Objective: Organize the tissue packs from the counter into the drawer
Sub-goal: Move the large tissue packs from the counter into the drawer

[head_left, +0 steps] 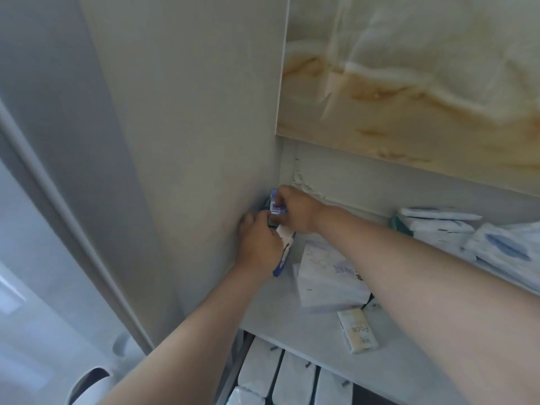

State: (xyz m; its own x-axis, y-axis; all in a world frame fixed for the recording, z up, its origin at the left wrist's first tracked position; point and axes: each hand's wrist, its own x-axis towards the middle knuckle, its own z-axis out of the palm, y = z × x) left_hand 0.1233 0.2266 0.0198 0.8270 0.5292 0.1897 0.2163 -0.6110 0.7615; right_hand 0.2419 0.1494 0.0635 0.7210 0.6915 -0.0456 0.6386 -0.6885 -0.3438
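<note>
Both hands reach into the far left corner of the grey counter (263, 305). My left hand (258, 244) grips a blue-and-white tissue pack (285, 252) standing on edge against the side wall. My right hand (296, 210) pinches the top of a small blue-and-white pack (71, 201) just above it. A large pale tissue pack (327, 276) lies beside them on the counter, and a small cream pack (358, 334) rests near the front edge. Below the counter edge, the open drawer (233, 372) holds white tissue packs (292, 378) in rows.
Several white and blue tissue packs (467, 232) are piled at the right of the counter. A tall cabinet panel (190, 141) closes off the left side. A marbled wall panel (409, 83) hangs above. A white round object (93, 384) stands on the floor at lower left.
</note>
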